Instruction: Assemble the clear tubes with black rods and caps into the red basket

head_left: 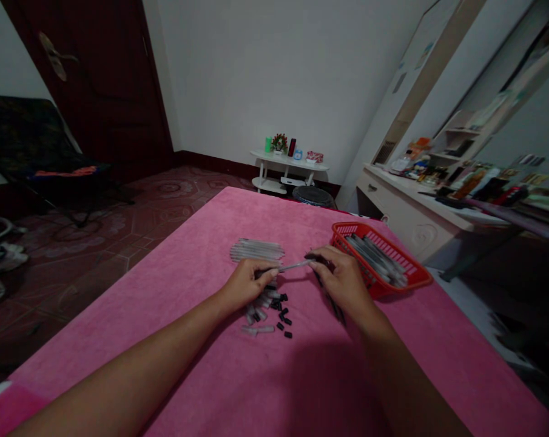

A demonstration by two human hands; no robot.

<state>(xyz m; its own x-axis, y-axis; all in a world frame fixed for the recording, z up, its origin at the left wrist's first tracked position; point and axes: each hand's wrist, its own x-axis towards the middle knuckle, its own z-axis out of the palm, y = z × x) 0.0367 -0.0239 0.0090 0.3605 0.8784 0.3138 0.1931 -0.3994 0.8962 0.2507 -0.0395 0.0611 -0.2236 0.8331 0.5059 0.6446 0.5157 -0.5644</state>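
Observation:
A thin, clear pen (pixel 295 265) spans the gap between my two hands above the pink cloth. My left hand (pixel 249 283) pinches its left end between thumb and fingers. The other end is gripped by my right hand (pixel 340 274), beside the red basket. Clear pen barrels (pixel 256 250) lie side by side just beyond my left hand. Loose clear pen caps (pixel 261 329) and small black plugs (pixel 288 334) are scattered below the hands, partly hidden by my left hand. Under my right hand lie dark, slender pieces (pixel 338 311), mostly covered.
A red plastic basket (pixel 420 278) holding several pens (pixel 377 258) stands to the right on the pink cloth (pixel 201 364). Beyond the table are a small white shelf (pixel 260 155) and a round black stool (pixel 313 195). A cluttered dresser (pixel 406 209) stands at right, a folding chair (pixel 65 173) at left.

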